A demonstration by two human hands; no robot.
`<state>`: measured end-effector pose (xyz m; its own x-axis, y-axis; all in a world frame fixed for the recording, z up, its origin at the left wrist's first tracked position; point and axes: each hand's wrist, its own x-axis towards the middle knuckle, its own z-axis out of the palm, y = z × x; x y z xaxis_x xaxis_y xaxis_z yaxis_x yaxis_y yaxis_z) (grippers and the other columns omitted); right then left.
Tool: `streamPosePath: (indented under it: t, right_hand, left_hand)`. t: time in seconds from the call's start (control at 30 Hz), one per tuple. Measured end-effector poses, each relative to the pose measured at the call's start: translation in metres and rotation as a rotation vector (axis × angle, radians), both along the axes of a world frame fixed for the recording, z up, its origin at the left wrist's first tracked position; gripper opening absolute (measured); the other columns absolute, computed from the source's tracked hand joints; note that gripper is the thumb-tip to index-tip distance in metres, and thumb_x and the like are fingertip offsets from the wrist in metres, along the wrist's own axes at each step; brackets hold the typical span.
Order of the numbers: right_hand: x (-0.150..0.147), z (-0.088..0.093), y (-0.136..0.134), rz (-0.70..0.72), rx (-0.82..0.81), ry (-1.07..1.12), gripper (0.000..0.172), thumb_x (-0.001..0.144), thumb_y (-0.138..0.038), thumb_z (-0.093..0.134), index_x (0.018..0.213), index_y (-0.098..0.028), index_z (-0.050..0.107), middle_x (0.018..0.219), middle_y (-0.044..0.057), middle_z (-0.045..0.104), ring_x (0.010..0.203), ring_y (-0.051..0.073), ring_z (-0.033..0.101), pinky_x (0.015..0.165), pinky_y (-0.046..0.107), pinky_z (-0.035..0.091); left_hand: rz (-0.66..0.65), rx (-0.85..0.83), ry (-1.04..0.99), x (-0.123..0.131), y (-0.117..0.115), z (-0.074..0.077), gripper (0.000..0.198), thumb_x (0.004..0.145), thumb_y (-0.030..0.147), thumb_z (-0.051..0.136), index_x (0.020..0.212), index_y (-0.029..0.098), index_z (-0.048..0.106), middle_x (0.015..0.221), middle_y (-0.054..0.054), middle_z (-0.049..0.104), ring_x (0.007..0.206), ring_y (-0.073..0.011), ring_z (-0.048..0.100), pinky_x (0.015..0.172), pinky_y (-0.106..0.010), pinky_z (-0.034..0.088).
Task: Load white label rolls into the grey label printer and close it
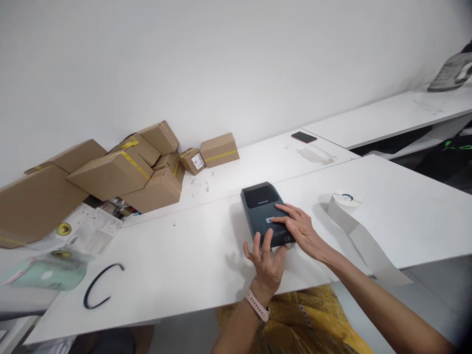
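A dark grey label printer (262, 209) sits on the white table (177, 260) in front of me. My right hand (299, 228) lies flat on its top near the front, fingers stretched out over a pale button. My left hand (266, 263), with a pink watch strap at the wrist, is at the printer's front edge, fingers raised and apart, touching the front. A roll of white labels (342, 202) stands to the right, its strip (372, 250) trailing off the table edge.
A heap of taped cardboard boxes (125, 167) lies at the back left. Printed sheets and plastic bags (88, 231) are at the left, with a mint-green pouch (47, 274) and a black curved band (99, 285). A dark phone (304, 137) lies further back.
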<state>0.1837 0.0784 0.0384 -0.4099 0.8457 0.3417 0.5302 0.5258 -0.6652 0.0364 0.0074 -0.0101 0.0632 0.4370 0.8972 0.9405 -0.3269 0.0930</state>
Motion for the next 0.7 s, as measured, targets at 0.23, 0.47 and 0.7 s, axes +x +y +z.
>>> streamPosePath:
  t: [0.23,0.47,0.7]
  right_hand:
    - [0.002,-0.008,0.002,0.009,0.025,-0.033,0.048,0.101,-0.045,0.017,0.135,-0.040,0.052,0.153,-0.002,0.037,0.145,0.026,0.023,0.115,0.062,0.016]
    - [0.000,-0.008,0.001,-0.010,0.051,-0.046,0.047,0.102,-0.043,0.018,0.136,-0.042,0.050,0.152,-0.002,0.040,0.144,0.025,0.026,0.113,0.063,0.020]
    - [0.005,0.001,0.001,-0.009,0.192,-0.185,0.040,0.100,-0.044,0.029,0.133,-0.045,0.052,0.150,-0.002,0.043,0.140,0.028,0.032,0.110,0.065,0.018]
  left_hand:
    - [-0.042,0.006,-0.048,-0.003,-0.001,-0.011,0.019,0.077,0.014,0.073,0.085,0.031,0.075,0.107,-0.004,0.071,0.120,-0.0253,0.050,0.113,-0.052,0.021]
    - [-0.180,-0.416,-0.471,-0.009,-0.004,-0.025,0.014,0.086,0.040,0.064,0.081,0.033,0.076,0.100,-0.007,0.073,0.115,-0.0294,0.055,0.114,-0.057,0.015]
    - [-0.186,-0.384,-0.331,-0.009,-0.011,-0.005,0.019,0.086,0.036,0.064,0.103,0.034,0.072,0.123,-0.007,0.065,0.126,-0.0296,0.048,0.114,-0.055,0.018]
